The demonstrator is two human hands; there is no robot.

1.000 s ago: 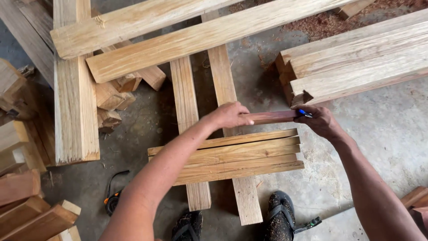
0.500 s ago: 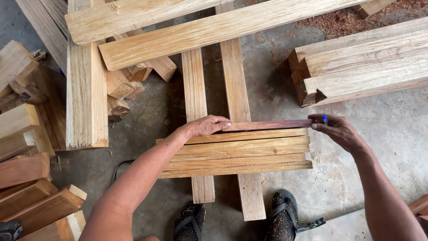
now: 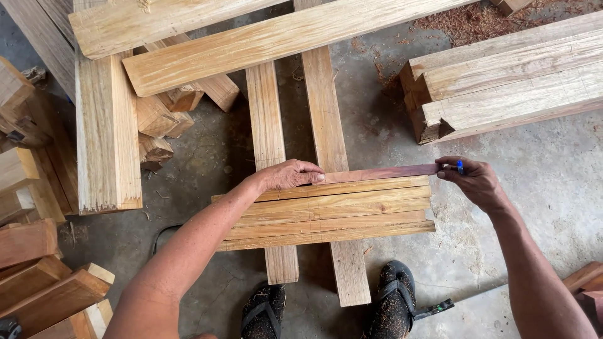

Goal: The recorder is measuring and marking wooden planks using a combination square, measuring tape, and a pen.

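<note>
A reddish wooden strip (image 3: pixel 383 174) lies along the far edge of a row of several pale wooden slats (image 3: pixel 333 210), which rest across two long planks (image 3: pixel 270 144) on the floor. My left hand (image 3: pixel 289 175) presses down on the strip's left end. My right hand (image 3: pixel 472 180) pinches the strip's right end and also holds a blue pen (image 3: pixel 460 167) between its fingers. My two feet in dusty black sandals (image 3: pixel 392 301) stand just below the slats.
Thick pale beams (image 3: pixel 502 81) are stacked at the upper right, with reddish sawdust behind them. More planks and short offcuts (image 3: pixel 163 113) lie at the upper left. Reddish-brown blocks (image 3: pixel 44 282) pile at the lower left. A black tool (image 3: pixel 433 309) lies by my right foot.
The reddish strip came down from just above the slats onto their far edge. My left hand slid along it and now presses it flat; my right hand stays at its end.
</note>
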